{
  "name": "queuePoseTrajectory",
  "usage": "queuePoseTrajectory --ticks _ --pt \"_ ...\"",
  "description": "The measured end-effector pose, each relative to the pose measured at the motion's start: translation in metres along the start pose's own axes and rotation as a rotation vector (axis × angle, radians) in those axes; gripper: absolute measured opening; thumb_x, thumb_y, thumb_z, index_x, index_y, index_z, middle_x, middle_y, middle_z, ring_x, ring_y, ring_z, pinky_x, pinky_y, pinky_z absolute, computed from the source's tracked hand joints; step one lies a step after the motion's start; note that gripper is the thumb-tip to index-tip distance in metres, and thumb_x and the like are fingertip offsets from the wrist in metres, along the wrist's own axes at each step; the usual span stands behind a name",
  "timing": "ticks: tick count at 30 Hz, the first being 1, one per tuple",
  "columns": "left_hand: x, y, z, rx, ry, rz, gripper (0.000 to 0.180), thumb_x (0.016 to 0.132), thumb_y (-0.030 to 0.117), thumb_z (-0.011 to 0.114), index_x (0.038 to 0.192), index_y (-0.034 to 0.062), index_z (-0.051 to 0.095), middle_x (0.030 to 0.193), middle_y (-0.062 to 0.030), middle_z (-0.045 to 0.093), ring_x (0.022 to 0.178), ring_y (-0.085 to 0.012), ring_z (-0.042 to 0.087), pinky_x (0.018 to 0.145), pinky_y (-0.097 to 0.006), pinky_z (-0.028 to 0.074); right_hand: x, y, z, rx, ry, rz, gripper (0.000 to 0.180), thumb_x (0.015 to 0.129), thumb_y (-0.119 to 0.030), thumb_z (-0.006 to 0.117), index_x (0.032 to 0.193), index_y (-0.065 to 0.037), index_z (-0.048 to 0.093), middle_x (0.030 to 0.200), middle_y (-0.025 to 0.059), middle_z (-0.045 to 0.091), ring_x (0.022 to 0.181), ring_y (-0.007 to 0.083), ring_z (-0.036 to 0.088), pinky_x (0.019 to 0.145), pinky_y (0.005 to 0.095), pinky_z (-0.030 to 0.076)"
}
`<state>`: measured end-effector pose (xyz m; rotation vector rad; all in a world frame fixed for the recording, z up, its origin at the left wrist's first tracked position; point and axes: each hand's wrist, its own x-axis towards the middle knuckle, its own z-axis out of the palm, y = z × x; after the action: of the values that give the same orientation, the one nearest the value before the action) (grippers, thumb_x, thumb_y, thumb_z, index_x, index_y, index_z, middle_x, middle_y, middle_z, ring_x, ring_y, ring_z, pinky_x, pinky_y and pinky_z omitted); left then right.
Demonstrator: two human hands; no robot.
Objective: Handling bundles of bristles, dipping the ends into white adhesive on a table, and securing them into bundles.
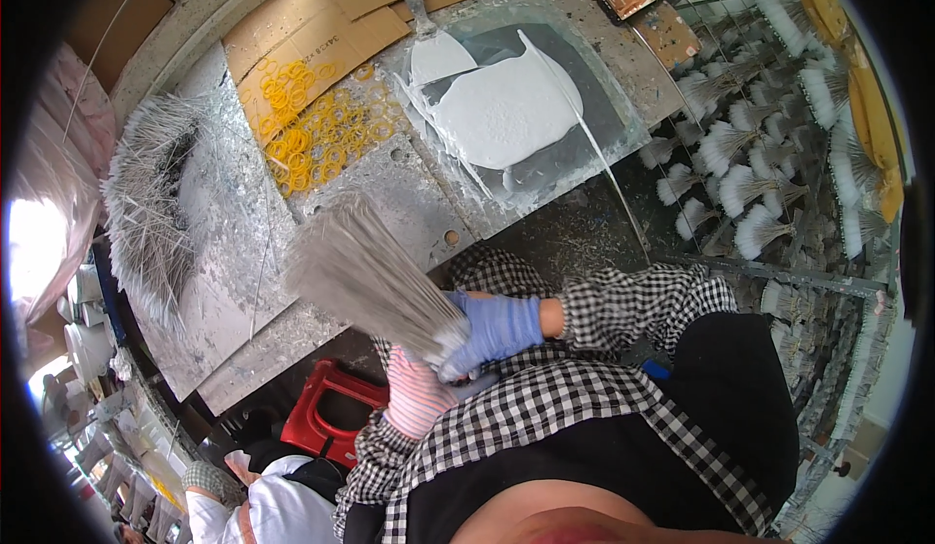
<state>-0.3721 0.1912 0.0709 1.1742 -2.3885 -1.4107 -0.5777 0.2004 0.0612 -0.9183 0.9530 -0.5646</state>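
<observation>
While clamped in both grips, right hand (pixel 495 330) in the blue glove and left hand (pixel 417 395) in the striped one, bundle of thin sticks (pixel 365 276) fans out up-left over the counter (pixel 234 281). Could shed sticks (loose far end) onto the yellow rings (pixel 317 130) beyond, or dip into the white paste (pixel 506 111).

Fanned bundle of thin grey sticks (pixel 365 276), tilted, base gripped.

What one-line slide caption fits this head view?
Both gloved hands, right hand and left hand, grip a fanned bundle of thin sticks beside white paste.
</observation>
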Motion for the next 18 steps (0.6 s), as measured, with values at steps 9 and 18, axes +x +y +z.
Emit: queuePoseTrajectory --ticks 9,18 --pt "0.0 -0.032 0.007 -0.824 -0.201 -0.48 0.081 0.072 0.016 0.086 0.139 -0.0017 0.045 0.128 -0.0098 0.061 0.119 -0.019 0.056 0.103 -0.037 0.045 0.0 0.035 -0.004 0.044 0.01 0.257 0.037 0.072 -0.026 0.085 0.093 0.0 0.07 0.083 0.0064 0.072 0.083 0.0229 0.069 0.086 0.0344 0.055" --pt "0.059 0.033 -0.06 -1.617 -0.147 0.315 0.104 0.076 0.02 0.088 0.156 0.0098 0.023 0.139 -0.0265 0.05 0.129 -0.0322 0.054 0.101 -0.048 0.052 0.023 0.031 -0.008 -0.419 -0.181 -0.158 0.063 0.068 -0.032 0.088 0.119 -0.004 0.064 0.106 0.0116 0.072 0.099 0.0247 0.068 0.093 0.0362 0.053"
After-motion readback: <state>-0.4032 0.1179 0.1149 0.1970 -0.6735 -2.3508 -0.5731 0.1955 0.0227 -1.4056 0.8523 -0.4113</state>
